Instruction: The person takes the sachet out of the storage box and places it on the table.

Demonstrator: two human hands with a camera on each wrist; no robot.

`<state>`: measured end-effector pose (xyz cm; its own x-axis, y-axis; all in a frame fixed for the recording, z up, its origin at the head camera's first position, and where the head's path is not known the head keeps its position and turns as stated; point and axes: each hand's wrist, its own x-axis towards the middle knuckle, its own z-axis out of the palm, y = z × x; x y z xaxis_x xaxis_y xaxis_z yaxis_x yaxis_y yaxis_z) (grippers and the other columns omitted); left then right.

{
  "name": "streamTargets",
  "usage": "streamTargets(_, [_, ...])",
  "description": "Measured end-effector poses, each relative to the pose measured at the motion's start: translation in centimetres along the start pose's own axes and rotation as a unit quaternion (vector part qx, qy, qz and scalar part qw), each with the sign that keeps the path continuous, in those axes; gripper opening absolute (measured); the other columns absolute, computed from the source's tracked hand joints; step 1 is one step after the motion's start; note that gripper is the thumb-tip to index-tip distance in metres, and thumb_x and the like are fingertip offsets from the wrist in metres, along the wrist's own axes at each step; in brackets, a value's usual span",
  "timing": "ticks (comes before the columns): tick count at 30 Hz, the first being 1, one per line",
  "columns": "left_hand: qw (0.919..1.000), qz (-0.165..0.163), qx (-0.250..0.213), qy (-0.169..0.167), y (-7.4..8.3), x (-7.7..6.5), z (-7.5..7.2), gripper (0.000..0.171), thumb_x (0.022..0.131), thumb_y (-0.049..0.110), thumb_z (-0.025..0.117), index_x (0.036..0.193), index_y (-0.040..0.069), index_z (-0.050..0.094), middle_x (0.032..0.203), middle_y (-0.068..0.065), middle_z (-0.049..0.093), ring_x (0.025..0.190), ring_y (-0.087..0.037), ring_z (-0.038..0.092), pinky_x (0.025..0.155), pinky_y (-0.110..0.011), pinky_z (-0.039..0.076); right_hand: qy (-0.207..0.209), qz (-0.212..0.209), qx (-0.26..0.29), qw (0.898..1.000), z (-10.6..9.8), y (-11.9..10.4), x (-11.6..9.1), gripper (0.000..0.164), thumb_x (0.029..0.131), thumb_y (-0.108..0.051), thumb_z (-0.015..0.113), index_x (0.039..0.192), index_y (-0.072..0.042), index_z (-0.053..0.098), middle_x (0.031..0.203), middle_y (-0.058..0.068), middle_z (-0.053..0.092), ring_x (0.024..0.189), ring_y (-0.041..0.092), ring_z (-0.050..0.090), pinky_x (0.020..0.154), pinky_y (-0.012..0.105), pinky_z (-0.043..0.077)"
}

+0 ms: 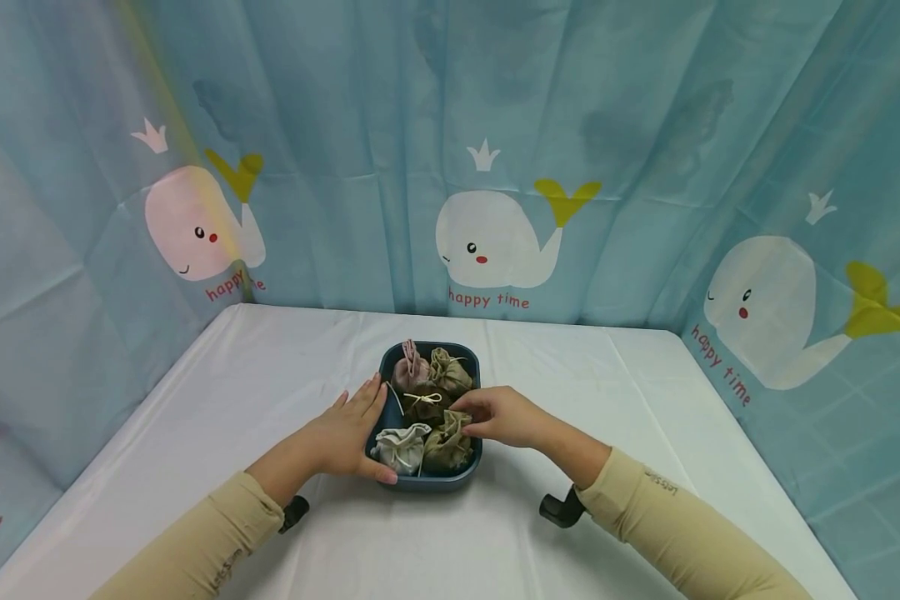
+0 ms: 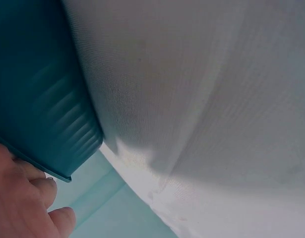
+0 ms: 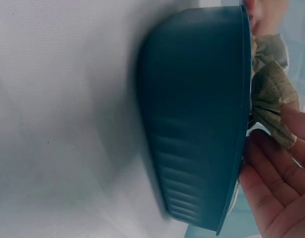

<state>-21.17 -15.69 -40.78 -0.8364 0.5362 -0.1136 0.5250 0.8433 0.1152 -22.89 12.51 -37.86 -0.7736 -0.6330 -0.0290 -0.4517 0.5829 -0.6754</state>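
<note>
A dark blue plastic bin [image 1: 429,485] stands on the white table with several small drawstring pouches in it. My right hand [image 1: 512,417] reaches over the bin's right rim and pinches the gathered top of an olive pouch [image 1: 447,450] at the front right. In the right wrist view, thumb and fingers meet on the olive cloth [image 3: 274,99]. My left hand [image 1: 347,429] rests along the left rim, fingers straight and thumb toward the front corner. Beside that thumb sits a light grey pouch [image 1: 401,450]. The left wrist view shows the bin's ribbed outer wall [image 2: 48,94].
In the bin are also a dark brown pouch [image 1: 424,406] with a pale bow, a pink one [image 1: 411,369] and another olive one [image 1: 452,375]. White cloth covers the table [image 1: 607,400]. Blue whale-print curtains [image 1: 330,150] hang behind and at both sides.
</note>
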Motion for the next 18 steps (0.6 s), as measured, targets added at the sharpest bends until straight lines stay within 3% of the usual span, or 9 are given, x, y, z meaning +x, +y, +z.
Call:
streamTargets(12, [1.0000,-0.003,-0.006,0.000,0.08,-0.05,-0.01,0.133,0.055,0.089,0.043,0.146,-0.001,0.006,0.152,-0.019,-0.002,0.139,-0.031,0.002,0.107,-0.055,0.013,0.022,-0.029,-0.021,0.999,0.35,-0.30,0.21,0.006,0.083,-0.018,0.068,0.088,-0.015,0.069,0.076,-0.010,0.065,0.067,0.004,0.057,0.060,0.023,0.047])
streamTargets(18, [0.9999,-0.006,-0.008,-0.004,0.11,-0.04,0.01,0.133,0.055,0.089,0.043,0.146,-0.001,0.006,0.152,-0.018,-0.003,0.139,-0.030,0.001,0.107,-0.054,0.012,0.034,-0.032,-0.023,0.999,0.45,-0.20,0.28,0.006,0.084,-0.020,0.067,0.081,-0.015,0.069,0.072,-0.012,0.063,0.062,0.003,0.052,0.054,0.022,0.044])
